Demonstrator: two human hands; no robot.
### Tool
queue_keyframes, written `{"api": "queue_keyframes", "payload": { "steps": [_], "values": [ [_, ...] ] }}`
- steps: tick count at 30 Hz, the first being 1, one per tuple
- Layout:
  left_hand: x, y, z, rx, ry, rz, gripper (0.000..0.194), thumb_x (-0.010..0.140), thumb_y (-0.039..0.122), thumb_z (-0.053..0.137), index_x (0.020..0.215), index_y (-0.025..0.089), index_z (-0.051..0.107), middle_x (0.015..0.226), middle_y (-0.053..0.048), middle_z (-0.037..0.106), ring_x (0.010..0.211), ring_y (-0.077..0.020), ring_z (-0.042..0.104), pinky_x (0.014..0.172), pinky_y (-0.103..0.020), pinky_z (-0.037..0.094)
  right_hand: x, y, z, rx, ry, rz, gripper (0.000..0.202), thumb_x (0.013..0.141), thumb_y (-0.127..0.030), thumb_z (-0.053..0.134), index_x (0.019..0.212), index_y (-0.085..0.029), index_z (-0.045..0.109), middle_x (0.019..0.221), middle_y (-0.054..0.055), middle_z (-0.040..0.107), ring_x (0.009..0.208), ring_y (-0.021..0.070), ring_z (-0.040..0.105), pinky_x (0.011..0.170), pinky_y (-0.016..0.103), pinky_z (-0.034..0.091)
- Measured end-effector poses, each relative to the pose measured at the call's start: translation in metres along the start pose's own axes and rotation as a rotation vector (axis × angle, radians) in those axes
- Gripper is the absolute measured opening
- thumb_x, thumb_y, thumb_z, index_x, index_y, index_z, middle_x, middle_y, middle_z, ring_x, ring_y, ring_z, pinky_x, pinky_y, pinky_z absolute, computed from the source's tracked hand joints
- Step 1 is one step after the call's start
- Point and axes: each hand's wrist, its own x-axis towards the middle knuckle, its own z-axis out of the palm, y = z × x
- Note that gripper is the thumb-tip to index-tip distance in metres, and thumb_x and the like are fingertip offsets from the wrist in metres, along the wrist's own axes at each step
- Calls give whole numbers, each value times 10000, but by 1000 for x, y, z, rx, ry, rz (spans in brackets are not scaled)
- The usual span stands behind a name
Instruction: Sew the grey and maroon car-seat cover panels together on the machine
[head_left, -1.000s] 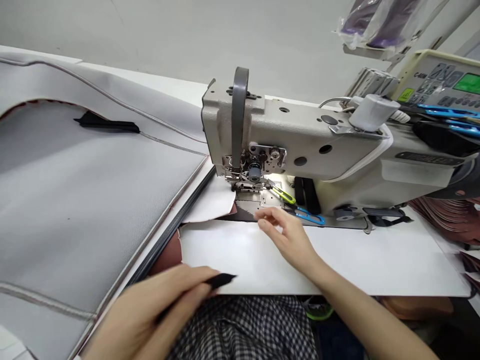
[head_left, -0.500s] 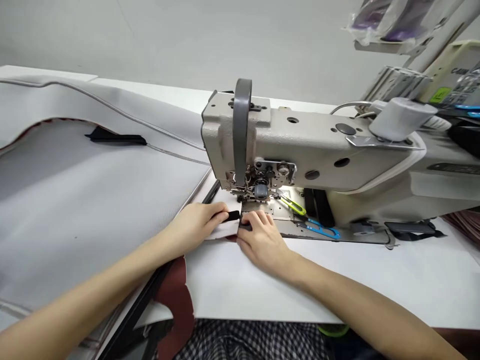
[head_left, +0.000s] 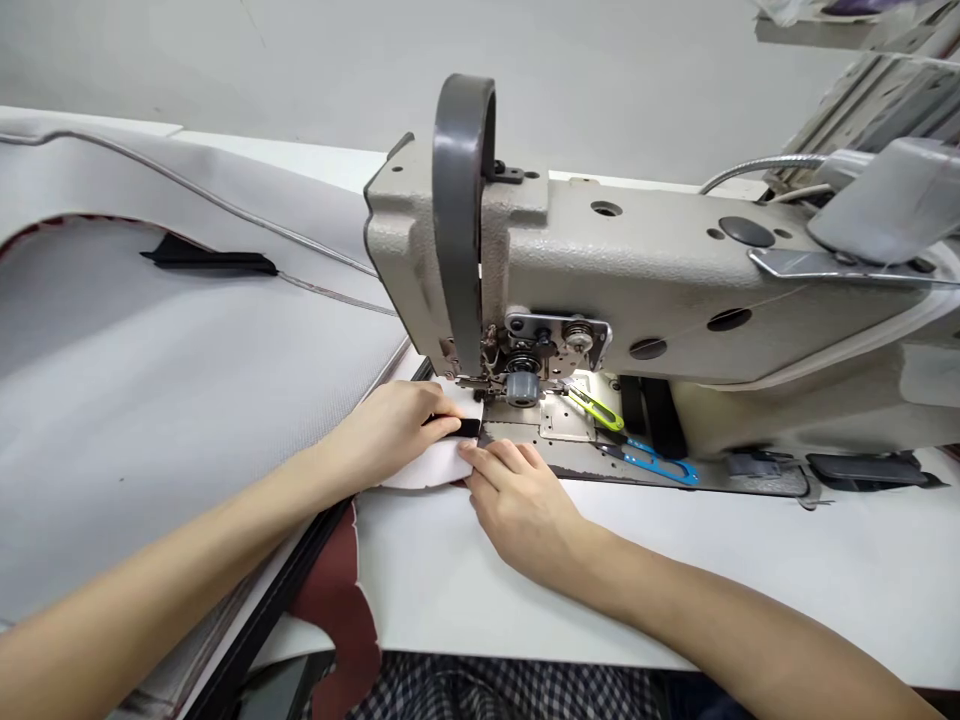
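Broad grey fabric panel, left of frame: its drag could pull work askew. Beige metal sewing machine, centre to right: if run with hands this near, could nip them. Left hand narrow, pinching; right hand curled, cannot tell if gripping. Thin white flap, centre, right hand at edge: could buckle if pushed. Narrow black fabric strip, centre, over flap, in left's pinch: could skew if pinch slackens.

From where I'm standing, I can't read any word, label, brand or number on the sewing machine or around it, though tiny markings may escape me.
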Motion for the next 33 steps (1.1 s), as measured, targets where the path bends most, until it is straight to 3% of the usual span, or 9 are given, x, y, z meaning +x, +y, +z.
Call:
{"api": "queue_keyframes", "payload": {
  "steps": [5, 10, 15, 22, 25, 28, 30, 33],
  "values": [
    [1, -5, 9, 120, 111, 88, 174, 890, 283, 540, 807, 208, 673, 803, 7, 702, 710, -163, 628, 617, -269, 403, 3, 3, -5, 81, 16, 20, 207, 950, -118, 494, 994, -130, 696, 1327, 98, 623, 1237, 287, 478, 1015, 459, 441],
    [-4, -13, 18, 308, 220, 303, 253, 932, 206, 488, 840, 216, 724, 874, -30, 693, 821, -189, 601, 678, -288, 452, 6, 10, -6, 197, 1, 56, 182, 930, -156, 533, 1010, -174, 696, 1323, 38, 633, 1321, 255, 456, 1136, 447, 372],
    [4, -19, 12, 327, 176, 351, 283, 859, 101, 486, 903, 211, 742, 909, -27, 716, 872, -199, 616, 822, -316, 506, 12, 17, -7, 245, -25, 120, 194, 883, -164, 583, 1040, -172, 698, 1334, 39, 626, 1293, 264, 494, 1149, 458, 363],
    [33, -21, -3, 414, 176, 350, 260, 868, 122, 497, 883, 184, 750, 926, -82, 722, 951, -260, 651, 845, -361, 525, 18, 20, -8, 271, -49, 216, 341, 879, -211, 597, 1216, -191, 646, 1431, 57, 551, 1320, 285, 450, 1141, 496, 350],
    [21, -11, -7, 439, 158, 356, 234, 894, 193, 499, 899, 167, 732, 948, -101, 719, 968, -284, 650, 891, -422, 522, 18, 21, -8, 299, 4, 219, 278, 877, -183, 601, 1140, -191, 689, 1368, 68, 584, 1295, 282, 449, 1103, 471, 395],
    [-7, -3, 0, 402, 226, 424, 236, 862, 287, 576, 1019, 166, 704, 1157, -113, 692, 1143, -317, 595, 1067, -504, 436, 16, 25, -8, 345, 88, 245, 275, 910, -129, 538, 1075, -216, 739, 1198, 94, 614, 1192, 258, 488, 1030, 432, 459],
    [-23, -4, 10, 372, 321, 452, 262, 862, 191, 543, 1088, 168, 675, 1244, -94, 667, 1239, -294, 554, 1148, -504, 365, 15, 28, -7, 358, 105, 261, 331, 915, -94, 497, 1058, -236, 759, 1137, 104, 593, 1133, 250, 495, 995, 423, 481],
    [-35, -10, 26, 319, 429, 464, 327, 904, 56, 420, 1083, 183, 662, 1201, -51, 697, 1186, -202, 612, 1154, -455, 390, 14, 29, -7, 367, 81, 270, 389, 868, -41, 499, 1053, -249, 771, 1126, 102, 572, 1101, 251, 493, 977, 429, 487]
  ]
}}
